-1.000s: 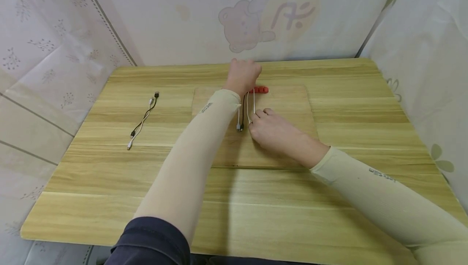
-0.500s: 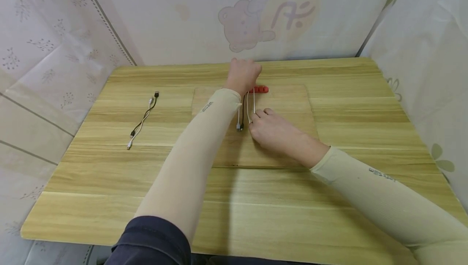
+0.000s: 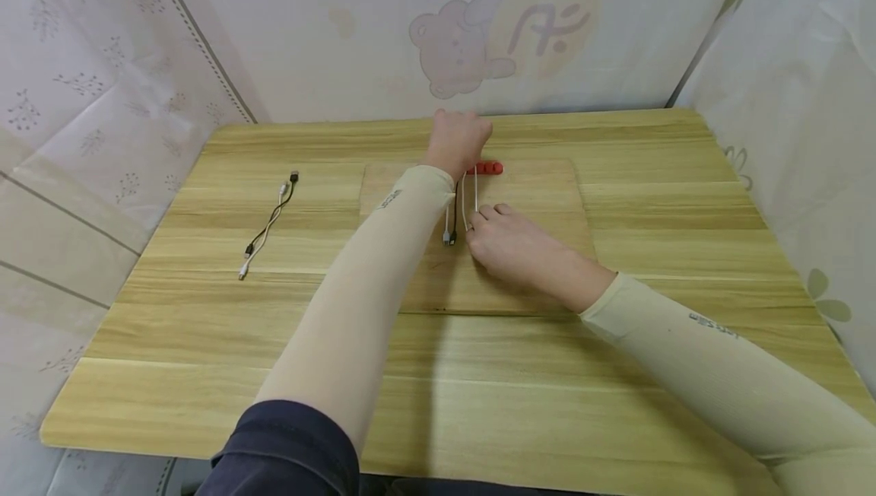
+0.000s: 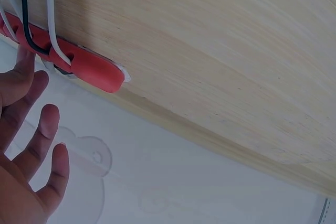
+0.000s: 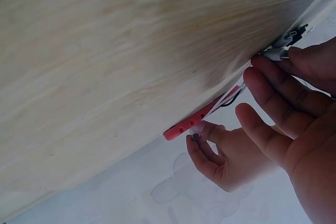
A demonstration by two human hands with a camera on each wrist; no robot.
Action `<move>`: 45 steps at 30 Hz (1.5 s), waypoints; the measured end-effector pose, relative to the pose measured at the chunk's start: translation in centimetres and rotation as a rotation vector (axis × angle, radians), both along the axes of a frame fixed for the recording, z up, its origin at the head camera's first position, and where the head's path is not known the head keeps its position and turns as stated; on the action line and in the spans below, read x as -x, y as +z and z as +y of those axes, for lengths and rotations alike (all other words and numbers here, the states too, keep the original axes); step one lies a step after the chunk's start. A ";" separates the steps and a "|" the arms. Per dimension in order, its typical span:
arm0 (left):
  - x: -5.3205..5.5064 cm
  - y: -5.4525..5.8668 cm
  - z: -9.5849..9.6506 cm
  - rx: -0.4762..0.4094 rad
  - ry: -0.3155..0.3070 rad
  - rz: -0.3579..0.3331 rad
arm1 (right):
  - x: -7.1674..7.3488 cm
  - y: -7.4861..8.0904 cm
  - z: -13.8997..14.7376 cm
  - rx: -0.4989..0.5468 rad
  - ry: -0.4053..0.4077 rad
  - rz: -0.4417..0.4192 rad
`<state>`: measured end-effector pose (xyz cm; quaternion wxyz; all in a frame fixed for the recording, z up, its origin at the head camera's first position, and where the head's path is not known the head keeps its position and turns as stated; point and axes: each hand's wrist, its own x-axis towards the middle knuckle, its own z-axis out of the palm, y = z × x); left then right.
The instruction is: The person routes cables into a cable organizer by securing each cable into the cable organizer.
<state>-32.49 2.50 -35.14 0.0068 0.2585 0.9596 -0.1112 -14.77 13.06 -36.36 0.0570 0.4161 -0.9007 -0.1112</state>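
A red cable organizer (image 3: 489,167) lies near the far edge of a thin wooden board (image 3: 547,237), with white and black cables running through its slots. My left hand (image 3: 457,138) reaches behind it. In the right wrist view its thumb and fingers pinch a white cable's pale end (image 5: 197,128) beside the organizer. On the near side, my right hand (image 3: 509,246) pinches a white cable's plug (image 5: 274,54) between thumb and finger. To the left of that hand lie a grey plug (image 3: 447,238) and a black plug (image 3: 452,238). The left forearm covers part of these cables.
A black cable (image 3: 256,237) and a white cable (image 3: 263,241) lie crossed on the left of the wooden table (image 3: 171,329). A patterned curtain (image 3: 328,39) stands behind the table's far edge, and more patterned sheeting hangs on both sides.
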 end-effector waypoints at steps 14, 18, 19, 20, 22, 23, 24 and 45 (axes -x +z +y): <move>0.0 -0.2 0.3 0.006 0.001 0.014 | 0.3 -0.1 0.2 0.016 0.012 0.024; 0.0 -0.1 0.2 0.004 -0.002 0.024 | 0.4 -0.2 0.3 0.023 0.018 0.040; 0.1 -0.1 0.1 -0.001 0.000 0.021 | 0.4 -0.2 0.3 0.023 0.018 0.039; 0.1 -0.1 0.0 -0.008 0.003 0.015 | 0.3 -0.1 0.3 0.024 0.017 0.037; 0.2 -0.1 -0.1 -0.026 0.009 -0.007 | 0.3 -0.1 0.3 0.022 0.017 0.029; 0.2 0.0 -0.2 -0.041 0.012 -0.022 | 0.2 0.0 0.3 0.018 0.017 0.021; 0.3 0.0 -0.3 -0.057 0.017 -0.038 | 0.1 0.1 0.3 0.014 0.015 0.012; 0.2 0.0 -1.8 -0.114 -0.015 -0.160 | -0.2 0.9 0.0 0.017 -0.076 -0.097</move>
